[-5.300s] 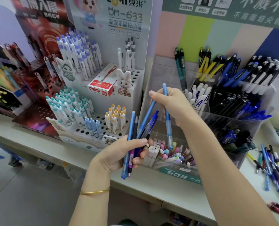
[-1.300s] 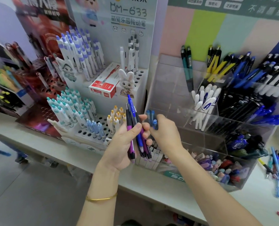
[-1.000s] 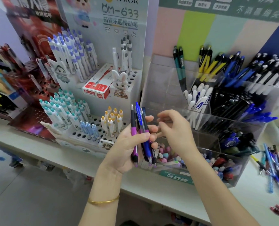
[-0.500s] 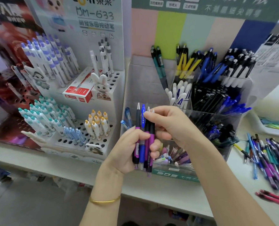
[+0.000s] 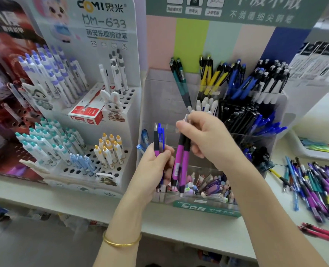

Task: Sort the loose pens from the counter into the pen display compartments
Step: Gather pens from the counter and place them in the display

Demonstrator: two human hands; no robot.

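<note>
White display board (image 5: pixel 106 41) read "DOMI 東米", "DM-633" and "萌宠乐园按动笔" | green sign (image 5: pixel 313 14) beside it carried "不溅墨细尖钢笔", its larger top line cut off | red box (image 5: pixel 86 114) bore print too small to read | green strip (image 5: pixel 206 208) on the clear pen display (image 5: pixel 159 97) was blurred

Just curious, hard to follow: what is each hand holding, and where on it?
Right hand pinches two purple pens near their tops; left hand grips a blue pen and a third purple pen mid-barrel.
</note>
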